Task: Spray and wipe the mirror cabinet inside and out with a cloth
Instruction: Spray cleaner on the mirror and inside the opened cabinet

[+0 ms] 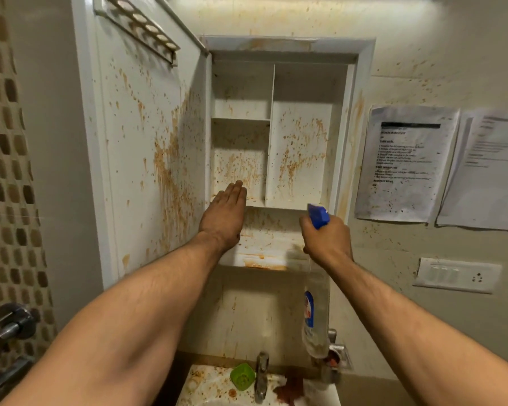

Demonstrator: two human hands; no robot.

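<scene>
The white mirror cabinet (279, 136) hangs open on the wall, its shelves and back spattered with orange-brown stains. Its door (147, 142) is swung out to the left, stained on the inner face. My left hand (225, 213) reaches up with straight fingers to the cabinet's lower left shelf edge. My right hand (327, 238) grips the neck of a clear spray bottle (316, 315) with a blue trigger head (318, 215), held in front of the cabinet's bottom shelf. No cloth is clearly in view.
A stained sink (214, 385) with a tap (261, 373) and a green item (242, 376) sits below. Printed papers (408, 162) and a switch plate (456, 275) are on the right wall. A tiled wall with a valve (15, 320) is at left.
</scene>
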